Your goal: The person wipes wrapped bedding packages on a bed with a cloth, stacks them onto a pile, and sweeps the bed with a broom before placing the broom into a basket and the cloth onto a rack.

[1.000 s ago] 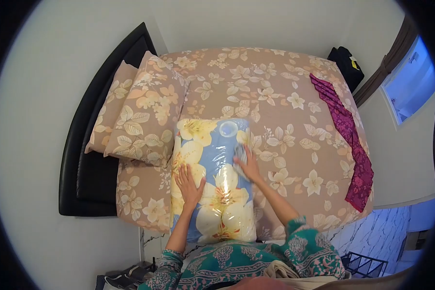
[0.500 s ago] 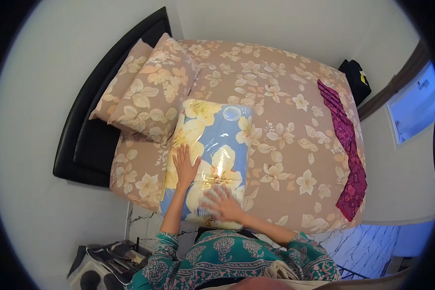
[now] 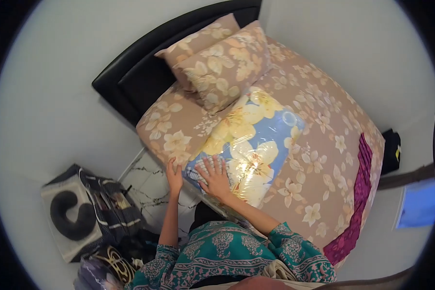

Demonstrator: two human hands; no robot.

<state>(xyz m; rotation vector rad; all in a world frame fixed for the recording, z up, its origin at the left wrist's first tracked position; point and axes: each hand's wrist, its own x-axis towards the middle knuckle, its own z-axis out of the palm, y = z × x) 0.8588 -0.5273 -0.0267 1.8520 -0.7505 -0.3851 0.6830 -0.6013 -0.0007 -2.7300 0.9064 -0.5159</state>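
A plastic-wrapped package with yellow flowers on blue (image 3: 258, 133) lies on the bed's brown floral sheet (image 3: 324, 145), shiny under the light. My right hand (image 3: 214, 179) is spread flat on a checked cloth (image 3: 194, 173), pressing it on the package's near left corner. My left hand (image 3: 174, 177) is at the bed's near edge beside that corner, its fingers apart and holding nothing.
Two floral pillows (image 3: 227, 63) lean by the black headboard (image 3: 145, 82). A magenta cloth (image 3: 360, 193) lies along the bed's right side. A black bag (image 3: 390, 151) stands beyond. At lower left is a dark neck pillow (image 3: 72, 215) among bags.
The view has turned towards the left. My right hand has wiped the cloth from the package's right side to its near left corner. My left hand has moved off the package top.
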